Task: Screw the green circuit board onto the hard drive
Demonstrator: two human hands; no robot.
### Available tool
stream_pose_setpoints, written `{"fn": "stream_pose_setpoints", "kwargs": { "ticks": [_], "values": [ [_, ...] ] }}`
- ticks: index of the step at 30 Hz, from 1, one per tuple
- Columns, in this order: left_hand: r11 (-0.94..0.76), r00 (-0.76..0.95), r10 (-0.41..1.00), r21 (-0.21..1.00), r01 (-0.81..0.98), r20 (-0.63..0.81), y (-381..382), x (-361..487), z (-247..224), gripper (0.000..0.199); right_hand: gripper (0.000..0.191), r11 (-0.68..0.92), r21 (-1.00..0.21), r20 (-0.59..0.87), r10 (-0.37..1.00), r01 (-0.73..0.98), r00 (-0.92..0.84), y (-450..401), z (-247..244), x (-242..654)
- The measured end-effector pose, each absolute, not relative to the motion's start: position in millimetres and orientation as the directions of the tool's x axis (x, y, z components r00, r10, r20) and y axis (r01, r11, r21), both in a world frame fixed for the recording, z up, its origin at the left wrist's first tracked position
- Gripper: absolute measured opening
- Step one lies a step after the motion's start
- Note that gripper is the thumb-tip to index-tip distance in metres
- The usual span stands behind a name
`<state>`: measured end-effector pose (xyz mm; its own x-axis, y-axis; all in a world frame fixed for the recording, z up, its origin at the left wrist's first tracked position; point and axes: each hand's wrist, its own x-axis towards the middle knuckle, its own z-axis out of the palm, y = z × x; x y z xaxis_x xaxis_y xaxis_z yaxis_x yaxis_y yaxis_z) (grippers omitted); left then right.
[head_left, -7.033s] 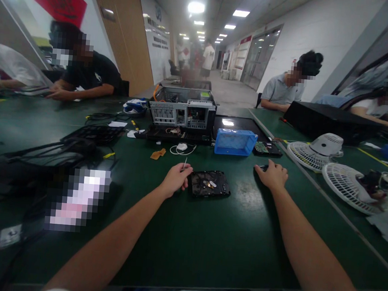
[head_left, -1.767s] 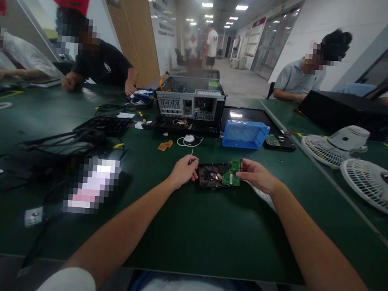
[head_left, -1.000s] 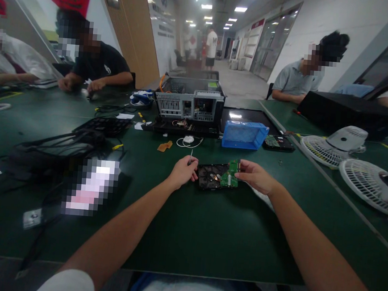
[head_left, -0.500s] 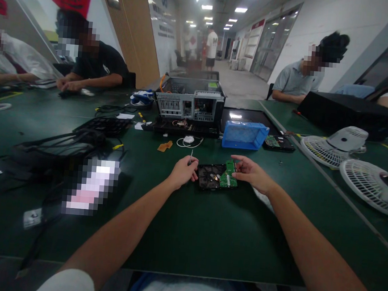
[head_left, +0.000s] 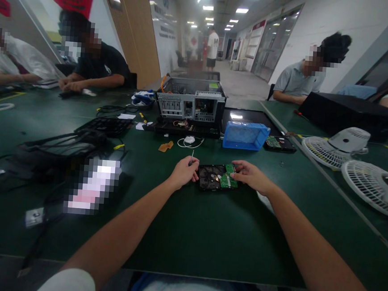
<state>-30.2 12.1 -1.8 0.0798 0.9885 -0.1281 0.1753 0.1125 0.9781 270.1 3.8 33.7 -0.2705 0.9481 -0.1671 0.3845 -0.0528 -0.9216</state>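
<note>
A black hard drive [head_left: 208, 178] lies on the green table between my hands, with a green circuit board [head_left: 228, 181] on its right part. My left hand [head_left: 185, 171] is closed around a small screwdriver [head_left: 192, 155] whose thin shaft points up, and its fingers are beside the drive's left edge. My right hand [head_left: 247, 174] has its thumb and fingers on the right side of the green board, pinching its edge.
An opened computer case [head_left: 190, 105] stands at the back centre. A blue tray [head_left: 245, 136] and a second drive [head_left: 280, 144] are to its right. White fan grilles [head_left: 362, 181] lie right; cables [head_left: 76, 147] and a blurred bright object [head_left: 93, 187] lie left. People sit across.
My right hand's fingers have come down and closed at the board's right edge. The left hand stays by the drive with the screwdriver.
</note>
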Motion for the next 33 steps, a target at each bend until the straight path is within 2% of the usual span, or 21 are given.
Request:
{"fn": "stream_pose_setpoints", "kwargs": {
  "ticks": [3, 13, 22, 28, 33],
  "values": [
    [0.112, 0.093, 0.987, 0.977, 0.183, -0.131, 11.7, -30.8, -1.3, 0.018, 0.081, -0.027, -0.9, -0.145, 0.96, 0.435, -0.239, 4.5, 30.0, 269.6],
    [0.092, 0.102, 0.988, 0.978, 0.188, -0.112, 14.9, -33.1, -9.2, 0.019, 0.063, 0.045, -0.857, -0.094, 0.966, 0.513, -0.241, 4.6, 28.4, 264.9],
    [0.096, 0.099, 0.988, 0.975, 0.199, -0.117, 11.8, -32.1, -3.5, 0.019, 0.064, 0.106, -0.815, -0.058, 0.963, 0.57, -0.262, 2.2, 32.1, 263.2],
    [0.087, 0.094, 0.99, 0.976, 0.199, -0.107, 10.0, -30.2, -0.4, 0.017, 0.069, 0.256, -0.726, 0.079, 0.953, 0.638, -0.292, 2.9, 26.1, 259.9],
    [0.096, 0.093, 0.989, 0.976, 0.195, -0.115, 8.5, -29.9, 2.8, 0.017, 0.073, 0.321, -0.632, 0.119, 0.94, 0.706, -0.321, 0.7, 27.4, 254.6]
  ]
}}
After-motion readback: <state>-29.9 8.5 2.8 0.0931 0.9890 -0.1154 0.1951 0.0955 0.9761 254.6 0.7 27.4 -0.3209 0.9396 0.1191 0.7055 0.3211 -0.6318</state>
